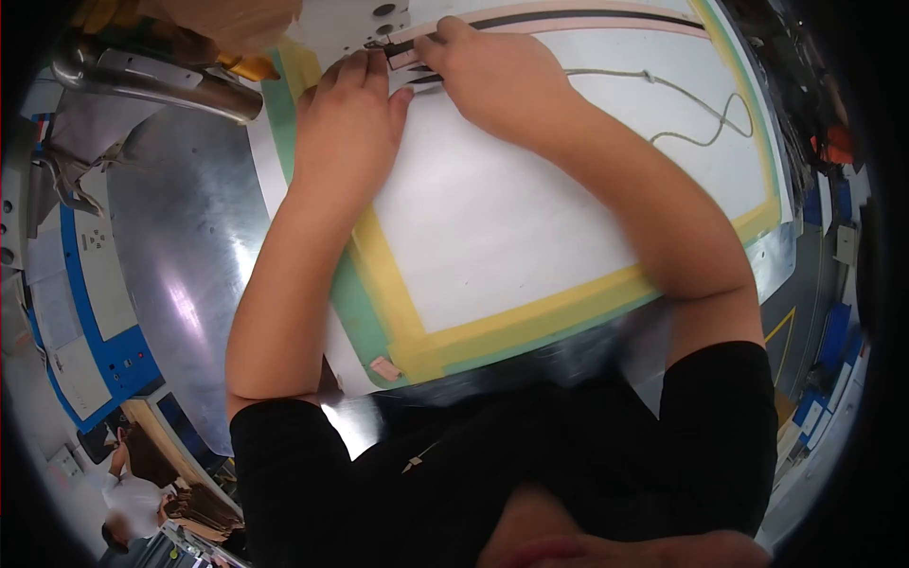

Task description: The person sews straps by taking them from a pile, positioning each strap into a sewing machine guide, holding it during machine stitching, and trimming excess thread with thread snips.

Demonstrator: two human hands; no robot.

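Note:
A long pink strip with a black band along its middle (587, 13), looking like zipper tape, runs across the far side of a white sheet (530, 218). My left hand (348, 128) lies flat by the strip's left end, thumb spread away from the fingers. Curled fingers of my right hand (492, 80) grip the strip just beside it. Dark pointed tool tips (426, 80) poke out below my right hand; the rest of that tool is hidden. A thin greenish cord (696, 95) trails rightward from beneath the hand and loops on the sheet.
Yellow tape (398, 293) and green tape (355, 327) border the sheet, with a small pink scrap (385, 367) at the near corner. A metal cylindrical machine arm (180, 87) juts in at left over the metal table (180, 218). Another person (133, 502) is at lower left.

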